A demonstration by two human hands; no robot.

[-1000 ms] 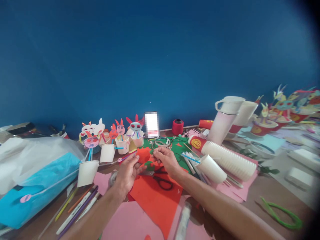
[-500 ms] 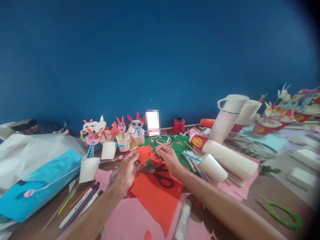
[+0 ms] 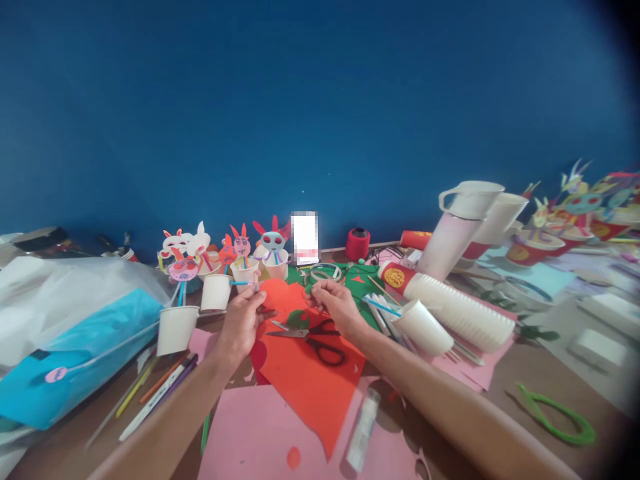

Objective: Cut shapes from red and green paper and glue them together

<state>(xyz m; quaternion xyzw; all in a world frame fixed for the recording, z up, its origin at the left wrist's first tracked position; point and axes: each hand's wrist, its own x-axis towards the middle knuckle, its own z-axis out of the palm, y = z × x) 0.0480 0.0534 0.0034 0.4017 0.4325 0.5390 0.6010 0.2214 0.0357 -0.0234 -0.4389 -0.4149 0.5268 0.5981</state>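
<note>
My left hand [image 3: 244, 321] is closed, thumb and fingers gripping the edge of an orange paper cutout [image 3: 275, 293] with a rounded outline. Just right of it, my right hand [image 3: 336, 303] pinches a small green piece [image 3: 309, 287], too small to make out well. Black-handled scissors [image 3: 325, 352] lie partly spread below both hands on a large orange paper sheet [image 3: 315, 393]. A scrap of green paper [image 3: 298, 319] rests by the scissor blades. Pink paper [image 3: 255, 427] and a glue stick [image 3: 363, 430] are nearer to me.
White paper cups [image 3: 177, 330] with paper animal faces on straws stand to the left, beside a plastic bag [image 3: 100, 293]. On the right lie stacked cups [image 3: 460, 310], a tipped cup [image 3: 425, 327] and a green pipe cleaner [image 3: 560, 420]. A bottle [image 3: 450, 233] stands behind.
My left hand has moved slightly left, drawing the orange cutout away from the right hand. More of the scissors and the green scrap now shows. The right hand keeps its pinch.
</note>
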